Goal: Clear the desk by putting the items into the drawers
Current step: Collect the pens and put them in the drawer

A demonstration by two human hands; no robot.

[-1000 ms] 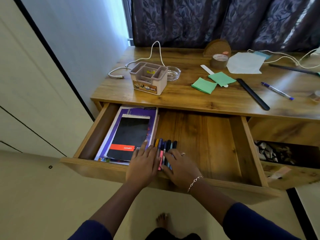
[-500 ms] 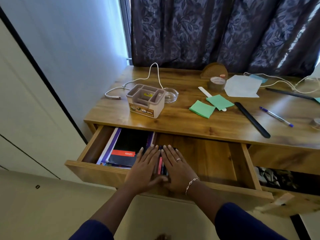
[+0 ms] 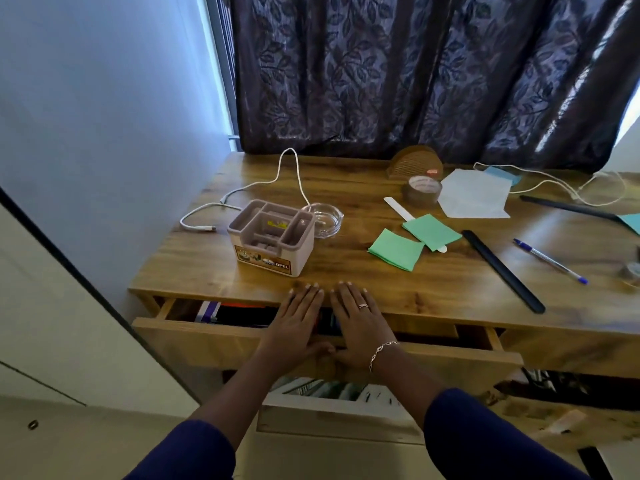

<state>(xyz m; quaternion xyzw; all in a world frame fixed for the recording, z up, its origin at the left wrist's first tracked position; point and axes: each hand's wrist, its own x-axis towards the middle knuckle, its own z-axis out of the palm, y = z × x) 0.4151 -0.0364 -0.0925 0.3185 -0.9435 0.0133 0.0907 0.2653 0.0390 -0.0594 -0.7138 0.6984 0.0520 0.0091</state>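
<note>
Our left hand [image 3: 294, 327] and right hand [image 3: 360, 323] lie flat, side by side, palms down over the top drawer [image 3: 207, 341]. The fingers [image 3: 311, 296] are straight and released, grasping nothing, and their tips reach the front edge of the worktop [image 3: 346, 271]. The thumbs meet on the drawer's front rim, and both forearms run in from 6 o'clock in dark blue sleeves.

The drawer stands only a narrow gap open. In the gap we see notebooks [image 3: 207, 311] at 9 o'clock of the hands and pens [image 3: 327, 322] between the two hands.

On the worktop there is an organiser box [image 3: 272, 237] at 11 o'clock of the hands, with a glass dish [image 3: 323, 220] just behind it. Green notes [image 3: 396, 249] lie at 1 o'clock. A black ruler [image 3: 502, 271] and a blue pen [image 3: 550, 260] lie at 2 o'clock, and a tape roll [image 3: 421, 190] sits further back.
</note>
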